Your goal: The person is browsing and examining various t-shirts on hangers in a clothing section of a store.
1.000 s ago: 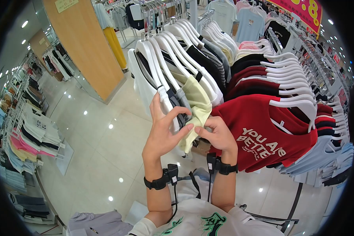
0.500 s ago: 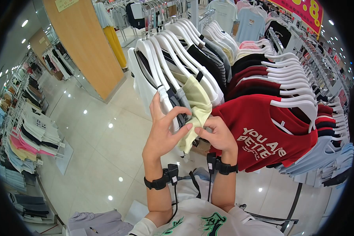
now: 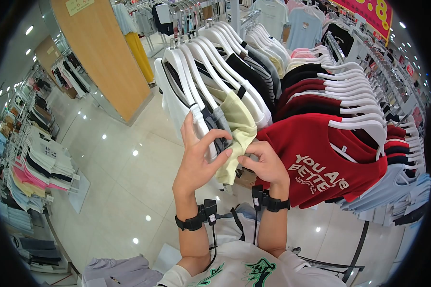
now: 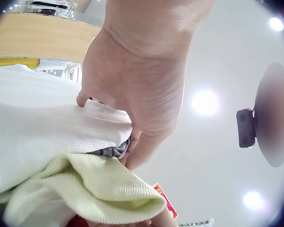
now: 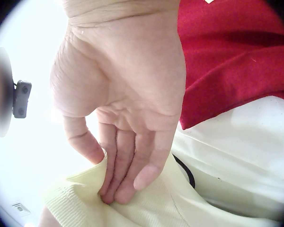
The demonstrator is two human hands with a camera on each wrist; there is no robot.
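A pale yellow ribbed sleeve (image 3: 238,117) hangs from a white hanger at the front of the rack. My right hand (image 3: 268,165) pinches its edge between thumb and fingers; the right wrist view shows the yellow cloth (image 5: 75,194) bunched at the fingertips. On the left, my left hand (image 3: 196,158) has its fingers around a white sleeve (image 3: 201,126) and a grey sleeve (image 3: 221,119), its thumb beside the yellow one. A bit of grey patterned cloth (image 4: 113,150) shows by that thumb in the left wrist view. Some left fingers are hidden behind the white garment (image 4: 47,123).
A red T-shirt (image 3: 316,158) with white lettering hangs close to the right hand, before a row of dark red and black tops. White hangers (image 3: 177,60) crowd the metal rail. A wooden pillar (image 3: 98,57) stands behind left. Lilac clothing (image 3: 119,271) lies at the lower left.
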